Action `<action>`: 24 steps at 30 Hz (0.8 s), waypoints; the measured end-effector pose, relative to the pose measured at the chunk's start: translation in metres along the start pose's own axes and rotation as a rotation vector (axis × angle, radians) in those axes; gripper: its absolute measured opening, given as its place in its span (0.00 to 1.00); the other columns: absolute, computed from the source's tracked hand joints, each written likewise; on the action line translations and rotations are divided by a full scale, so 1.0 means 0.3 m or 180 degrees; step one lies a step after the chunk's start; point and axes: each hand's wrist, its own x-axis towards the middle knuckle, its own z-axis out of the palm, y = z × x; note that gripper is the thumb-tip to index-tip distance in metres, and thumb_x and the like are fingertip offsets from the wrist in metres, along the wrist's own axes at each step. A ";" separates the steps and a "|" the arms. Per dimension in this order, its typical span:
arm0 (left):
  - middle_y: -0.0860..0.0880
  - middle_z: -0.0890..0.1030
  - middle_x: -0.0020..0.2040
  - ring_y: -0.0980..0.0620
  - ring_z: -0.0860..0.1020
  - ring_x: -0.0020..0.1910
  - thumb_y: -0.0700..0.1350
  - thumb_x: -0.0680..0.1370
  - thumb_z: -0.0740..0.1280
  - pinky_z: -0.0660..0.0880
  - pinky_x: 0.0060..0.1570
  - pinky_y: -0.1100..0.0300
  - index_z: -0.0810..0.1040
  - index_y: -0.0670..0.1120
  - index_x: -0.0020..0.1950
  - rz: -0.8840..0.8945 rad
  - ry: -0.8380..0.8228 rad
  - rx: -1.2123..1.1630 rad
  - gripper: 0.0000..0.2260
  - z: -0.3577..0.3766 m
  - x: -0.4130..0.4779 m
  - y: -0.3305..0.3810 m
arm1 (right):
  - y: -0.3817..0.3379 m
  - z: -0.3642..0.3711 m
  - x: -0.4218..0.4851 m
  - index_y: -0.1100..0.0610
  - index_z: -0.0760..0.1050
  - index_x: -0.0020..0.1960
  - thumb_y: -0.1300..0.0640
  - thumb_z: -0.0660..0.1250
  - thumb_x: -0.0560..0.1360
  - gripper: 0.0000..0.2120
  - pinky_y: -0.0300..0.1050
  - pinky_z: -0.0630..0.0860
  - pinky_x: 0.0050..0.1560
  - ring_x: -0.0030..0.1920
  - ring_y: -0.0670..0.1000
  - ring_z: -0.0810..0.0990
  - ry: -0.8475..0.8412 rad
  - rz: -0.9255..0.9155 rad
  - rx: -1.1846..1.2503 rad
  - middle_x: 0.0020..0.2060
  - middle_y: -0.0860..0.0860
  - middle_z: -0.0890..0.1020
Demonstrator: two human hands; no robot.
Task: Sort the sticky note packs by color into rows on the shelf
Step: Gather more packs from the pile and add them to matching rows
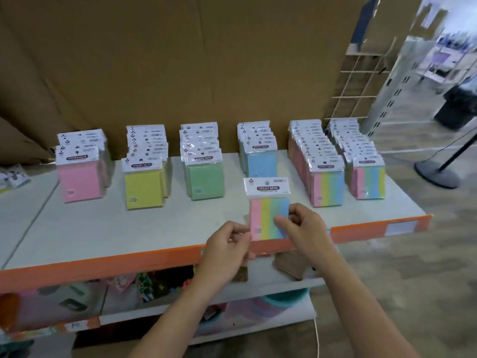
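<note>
1. The striped pack [268, 213], banded pink, yellow, green and blue under a white header card, is held up over the front part of the shelf [129, 228], just in front of the blue row [260, 161]. Its long axis runs from the person toward the back, header end farthest.
2. Both hands have it by the near end. The left hand [229, 250] pinches the lower left corner between thumb and curled fingers. The right hand [303, 228] grips the lower right edge with its thumb across the blue band.
3. The matching striped row [325, 182] stands to the right of the pack and a little farther back, with a second striped row [366, 174] beyond it. The right hand is the nearer one, so the move, as I judge it, is a short carry rightward.
4. There is bare shelf in front of both striped rows, up to the orange front edge [103, 264]. A narrow gap separates the blue row from the first striped one.
5. To the left stand the green row [204, 174], yellow row [144, 182] and pink row [80, 174], each well apart from its neighbour.
6. A cardboard backing [180, 60] closes the rear, and a wire grid [361, 81] hangs above the right end.
</note>
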 end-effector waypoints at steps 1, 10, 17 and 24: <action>0.50 0.81 0.35 0.49 0.83 0.35 0.39 0.81 0.64 0.81 0.37 0.51 0.77 0.45 0.47 0.0012 -0.0053 0.0156 0.04 0.033 0.006 0.000 | 0.026 -0.056 0.015 0.50 0.69 0.35 0.56 0.70 0.75 0.13 0.32 0.65 0.29 0.26 0.41 0.66 0.0162 0.0005 -0.0050 0.24 0.40 0.70; 0.50 0.82 0.32 0.50 0.83 0.34 0.39 0.80 0.64 0.78 0.36 0.55 0.77 0.47 0.41 -0.0086 0.0022 0.0641 0.09 0.258 0.072 -0.016 | 0.239 -0.360 0.247 0.62 0.72 0.65 0.54 0.67 0.79 0.18 0.48 0.70 0.51 0.56 0.60 0.77 0.0584 0.0469 -0.0963 0.55 0.58 0.79; 0.50 0.83 0.33 0.49 0.84 0.36 0.40 0.80 0.64 0.81 0.42 0.49 0.78 0.45 0.42 -0.0121 0.0358 0.0709 0.08 0.295 0.073 -0.015 | 0.253 -0.323 0.255 0.64 0.62 0.73 0.48 0.72 0.75 0.36 0.53 0.68 0.64 0.64 0.63 0.72 0.0450 0.0501 -0.1071 0.66 0.62 0.69; 0.50 0.82 0.32 0.49 0.82 0.37 0.38 0.81 0.63 0.81 0.36 0.58 0.79 0.39 0.45 -0.0231 0.0597 0.0198 0.08 0.293 0.016 0.016 | 0.256 -0.300 0.161 0.61 0.68 0.70 0.57 0.67 0.79 0.21 0.47 0.71 0.55 0.50 0.55 0.77 0.1074 -0.0088 -0.0440 0.59 0.57 0.73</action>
